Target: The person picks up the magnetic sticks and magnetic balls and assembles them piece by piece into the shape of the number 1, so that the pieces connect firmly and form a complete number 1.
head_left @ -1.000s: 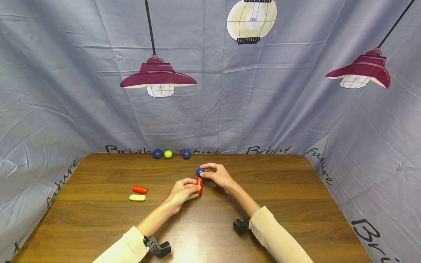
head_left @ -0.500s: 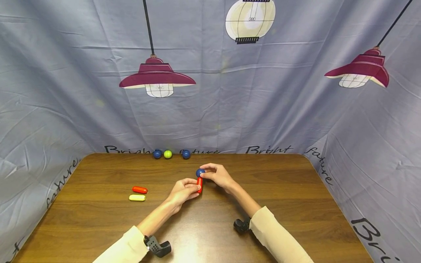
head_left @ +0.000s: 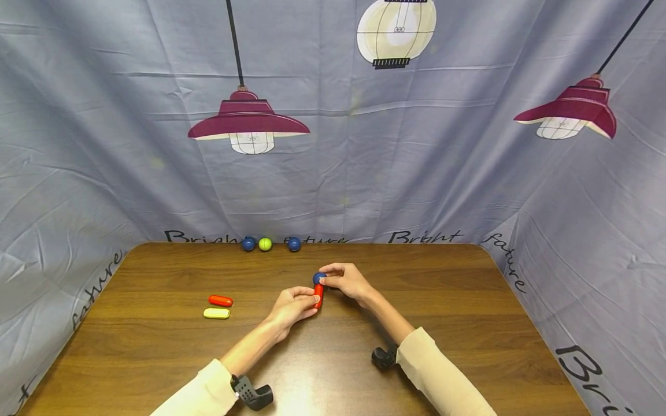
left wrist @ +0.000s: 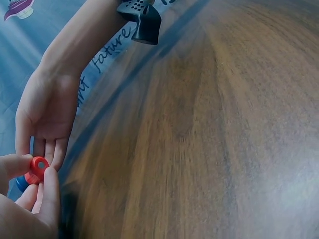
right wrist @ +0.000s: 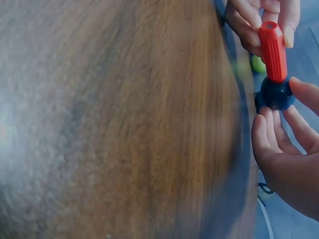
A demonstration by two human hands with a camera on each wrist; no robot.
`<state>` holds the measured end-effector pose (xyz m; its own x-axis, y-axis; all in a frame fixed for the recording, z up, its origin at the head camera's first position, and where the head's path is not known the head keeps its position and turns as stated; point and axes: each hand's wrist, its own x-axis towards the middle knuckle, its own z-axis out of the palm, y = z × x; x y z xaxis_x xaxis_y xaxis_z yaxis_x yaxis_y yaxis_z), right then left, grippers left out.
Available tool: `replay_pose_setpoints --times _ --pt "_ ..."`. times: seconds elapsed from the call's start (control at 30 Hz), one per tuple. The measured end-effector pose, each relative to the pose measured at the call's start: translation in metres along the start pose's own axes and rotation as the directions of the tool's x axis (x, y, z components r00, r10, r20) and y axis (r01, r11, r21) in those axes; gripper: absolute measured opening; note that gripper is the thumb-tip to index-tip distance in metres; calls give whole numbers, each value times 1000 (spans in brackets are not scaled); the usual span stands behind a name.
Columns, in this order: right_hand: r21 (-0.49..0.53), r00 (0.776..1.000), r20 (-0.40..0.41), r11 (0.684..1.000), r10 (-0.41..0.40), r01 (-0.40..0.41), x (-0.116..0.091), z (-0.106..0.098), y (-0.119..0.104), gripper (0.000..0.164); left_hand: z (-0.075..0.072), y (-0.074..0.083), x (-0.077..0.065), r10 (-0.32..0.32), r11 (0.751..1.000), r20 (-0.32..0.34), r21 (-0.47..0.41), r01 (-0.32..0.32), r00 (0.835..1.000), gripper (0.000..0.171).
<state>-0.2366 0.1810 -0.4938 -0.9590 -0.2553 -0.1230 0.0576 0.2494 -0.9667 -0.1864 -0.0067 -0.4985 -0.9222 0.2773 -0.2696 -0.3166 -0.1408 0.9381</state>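
Note:
In the head view my left hand point(head_left: 291, 310) pinches a red rod point(head_left: 318, 296) between thumb and fingers. The right wrist view shows the rod point(right wrist: 273, 54) as ribbed, with a small hole in its near end. My right hand point(head_left: 350, 282) holds a dark blue ball point(head_left: 319, 278) by thumb and fingertips. The ball point(right wrist: 277, 93) touches the rod's far end, the two in line. From the left wrist view, the rod's ring-like end point(left wrist: 40, 166) faces the camera and most of the blue ball is hidden behind it.
Left on the wooden table point(head_left: 416, 300) lie another red rod point(head_left: 221, 301) and a yellow rod point(head_left: 216, 313). Along the back edge sit a blue ball point(head_left: 248, 244), a yellow-green ball point(head_left: 265, 244) and a second blue ball point(head_left: 294, 244). A printed curtain point(head_left: 333, 173) hangs behind.
Both hands have shifted slightly nearer and to the right, carrying the red rod and blue ball together. The rod has tilted a little. The other pieces stay put.

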Motion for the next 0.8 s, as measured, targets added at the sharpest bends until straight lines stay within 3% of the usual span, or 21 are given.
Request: replay_pose_setpoints --times 0.33,0.8 --pt "-37 1000 8 999 21 -20 2 0 2 33 5 -2 0 13 1000 -39 -16 -13 999 28" --pt "-66 1000 7 997 29 -29 3 -2 6 32 5 -5 3 32 997 -45 74 -29 998 26"
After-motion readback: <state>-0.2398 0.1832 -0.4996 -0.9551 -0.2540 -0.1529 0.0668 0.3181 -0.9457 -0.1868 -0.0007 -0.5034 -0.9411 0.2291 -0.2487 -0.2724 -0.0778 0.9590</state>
